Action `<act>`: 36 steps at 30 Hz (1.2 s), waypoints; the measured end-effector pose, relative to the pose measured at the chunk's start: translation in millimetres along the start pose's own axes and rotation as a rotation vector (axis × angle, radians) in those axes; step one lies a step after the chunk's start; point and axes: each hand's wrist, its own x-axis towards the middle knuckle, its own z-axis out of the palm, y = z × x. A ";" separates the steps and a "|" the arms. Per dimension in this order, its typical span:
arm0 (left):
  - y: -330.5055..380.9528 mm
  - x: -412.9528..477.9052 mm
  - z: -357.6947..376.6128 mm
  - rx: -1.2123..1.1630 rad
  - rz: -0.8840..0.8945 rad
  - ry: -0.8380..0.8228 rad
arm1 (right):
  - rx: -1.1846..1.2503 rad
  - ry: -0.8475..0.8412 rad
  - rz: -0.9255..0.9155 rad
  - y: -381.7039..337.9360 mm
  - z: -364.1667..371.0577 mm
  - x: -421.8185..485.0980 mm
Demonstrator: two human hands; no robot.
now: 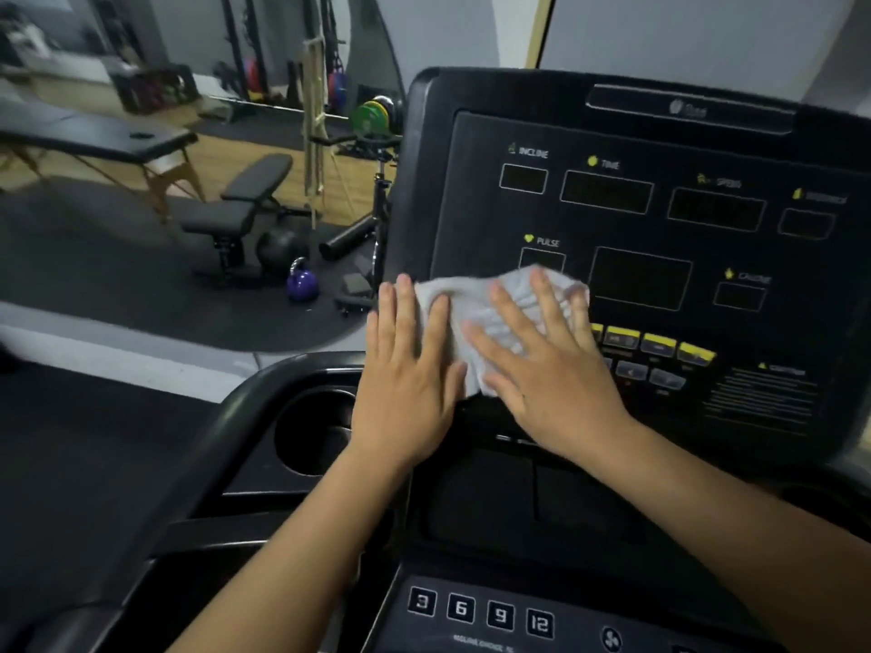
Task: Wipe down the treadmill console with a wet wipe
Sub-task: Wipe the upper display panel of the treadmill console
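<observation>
The black treadmill console (636, 195) fills the right half of the view, with dark display windows marked INCLINE, TIME, SPEED and PULSE and a row of yellow buttons (657, 344). A white wet wipe (476, 318) lies spread flat against the console's lower left area, just under the PULSE window. My left hand (407, 379) presses flat on the wipe's left edge, fingers apart. My right hand (546, 365) lies flat on the wipe's right part, fingers spread, partly covering the leftmost buttons. Most of the wipe is hidden under both hands.
A round cup holder (311, 431) sits left of my hands in the console tray. Number keys 3, 6, 9, 12 (480, 612) run along the lower panel. Beyond the left handrail are a weight bench (240, 200), a purple kettlebell (301, 282) and a massage table (94, 139).
</observation>
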 end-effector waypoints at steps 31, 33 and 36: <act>-9.7 161.1 -63.3 0.240 0.081 0.082 | -0.185 -0.021 0.146 73.0 -51.5 119.8; -2.0 148.6 -55.3 0.214 0.178 0.117 | -0.157 -0.015 0.153 63.1 -46.9 111.0; 2.0 96.5 -23.9 0.132 0.339 0.086 | -0.136 -0.004 0.106 44.4 -28.2 67.7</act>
